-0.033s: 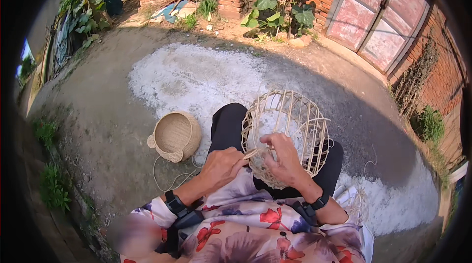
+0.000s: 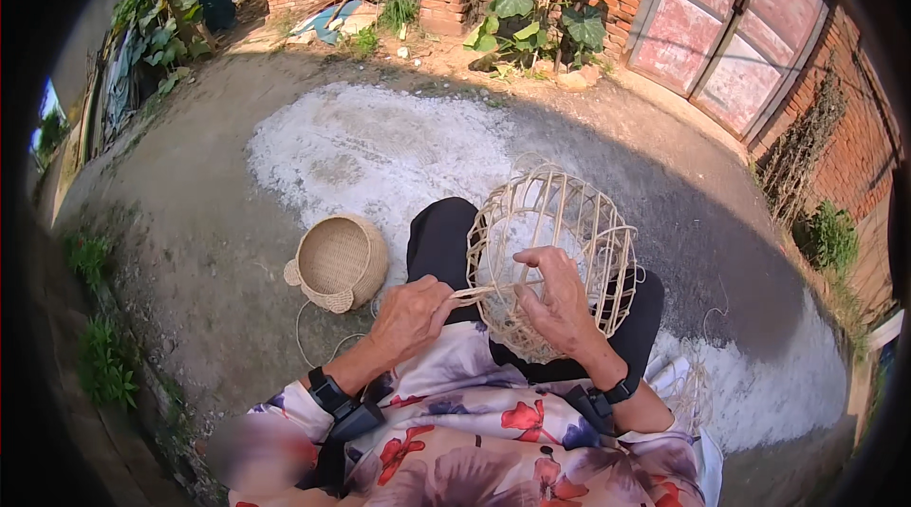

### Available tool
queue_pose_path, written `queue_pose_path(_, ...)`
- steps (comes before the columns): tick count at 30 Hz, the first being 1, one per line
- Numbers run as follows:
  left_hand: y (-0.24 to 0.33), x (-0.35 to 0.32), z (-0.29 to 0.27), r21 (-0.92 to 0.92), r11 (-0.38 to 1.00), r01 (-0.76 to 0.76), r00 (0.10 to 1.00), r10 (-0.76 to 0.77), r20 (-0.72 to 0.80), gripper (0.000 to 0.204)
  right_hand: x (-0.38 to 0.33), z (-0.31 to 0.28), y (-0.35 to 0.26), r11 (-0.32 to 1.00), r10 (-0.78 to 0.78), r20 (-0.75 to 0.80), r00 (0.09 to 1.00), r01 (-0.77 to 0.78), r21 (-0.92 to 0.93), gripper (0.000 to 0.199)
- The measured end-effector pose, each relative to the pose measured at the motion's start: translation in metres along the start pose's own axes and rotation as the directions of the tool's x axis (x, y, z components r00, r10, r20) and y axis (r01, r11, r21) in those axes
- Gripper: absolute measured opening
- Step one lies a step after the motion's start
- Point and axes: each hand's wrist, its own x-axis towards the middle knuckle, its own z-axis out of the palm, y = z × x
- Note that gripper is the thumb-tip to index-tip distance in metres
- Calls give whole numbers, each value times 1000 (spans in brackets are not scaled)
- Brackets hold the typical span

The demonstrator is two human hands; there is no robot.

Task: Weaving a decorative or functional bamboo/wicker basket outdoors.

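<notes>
Lower side of pale open-ribbed round basket frame (image 2: 607, 243) partly hidden behind right hand (image 2: 552, 303); strand ends inside left fist hidden. Around: small tan tightly woven round basket (image 2: 342, 265) on ground beside left knee, pale thin cord (image 2: 301, 336) near it; white powdery patch (image 2: 380, 142) beyond. Basket frame on lap, between knees in black trousers (image 2: 442, 232). Left hand (image 2: 415, 313) clenched on pale fibre strands (image 2: 482, 293), left of frame; right hand over frame, index finger raised, whether thumb pinches strands cannot tell.

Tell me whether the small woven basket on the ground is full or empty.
Empty: the small woven basket shows its bare woven inside, holding nothing.
</notes>
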Motion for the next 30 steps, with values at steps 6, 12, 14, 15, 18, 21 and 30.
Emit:
queue_pose_path(6,-138,-96,-35,584,679,445,881,-451,-147,14,-24,-42,34,938,344,-289,893,-313,146,26)
queue_pose_path(12,-285,-331,-147,700,38,713,419,-823,-383,22,-66,-62,66,871,490,-360,794,-455,182,14)
queue_pose_path(14,-271,-342,-177,700,-28,713,230,-934,-272,29,-73,-60,62,860,511,-333,793,-473,192,13)
queue_pose_path(15,-272,-346,-198,785,28,619,26,-1000,15,51,-71,-59,59,858,512,-289,809,-464,220,11)
queue_pose_path(18,-278,-325,-183,775,321,544,192,-947,258,83,-47,-51,25,812,469,109,877,-476,338,17)
queue_pose_path(21,-179,-129,-92,434,789,435,762,-579,289,49,-30,-39,-1,907,300,222,928,-350,236,27)
queue_pose_path(30,22,12,-5,-326,926,188,934,-66,351,30,-29,2,-5,980,197,237,951,-194,-38,32)
